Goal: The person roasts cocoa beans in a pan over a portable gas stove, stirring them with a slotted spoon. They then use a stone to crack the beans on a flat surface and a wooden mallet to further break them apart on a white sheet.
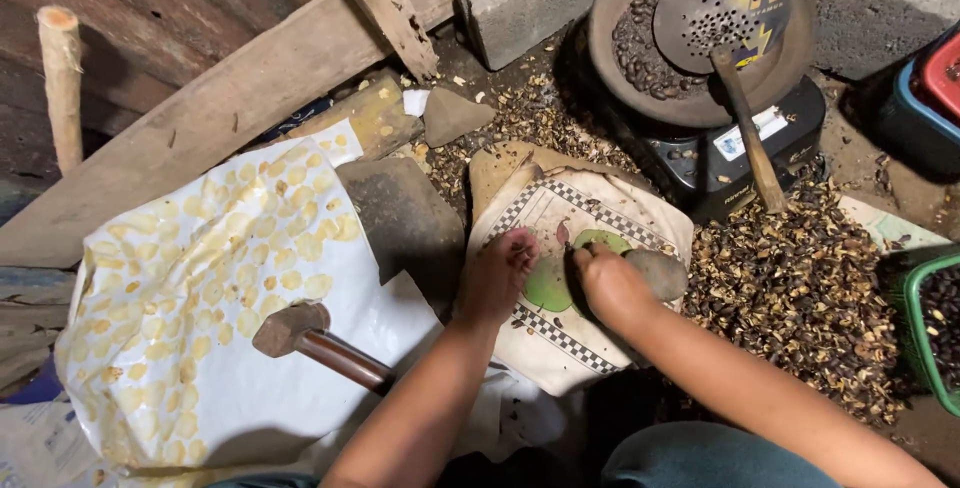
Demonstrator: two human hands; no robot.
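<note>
My left hand rests with fingers curled on a printed cloth sack that has a checkered border and a green patch. It appears to pinch something small, too small to tell. My right hand grips a smooth grey stone just above the same cloth. A hammer-like tool with a brown handle lies on a white sheet to the left, covered with several flattened yellow pieces.
A round pan of dark roasted seeds holds a perforated scoop with a wooden handle, on a black stove. Husks pile at right. A green basket of seeds sits at the right edge. Wooden planks and a concrete block lie behind.
</note>
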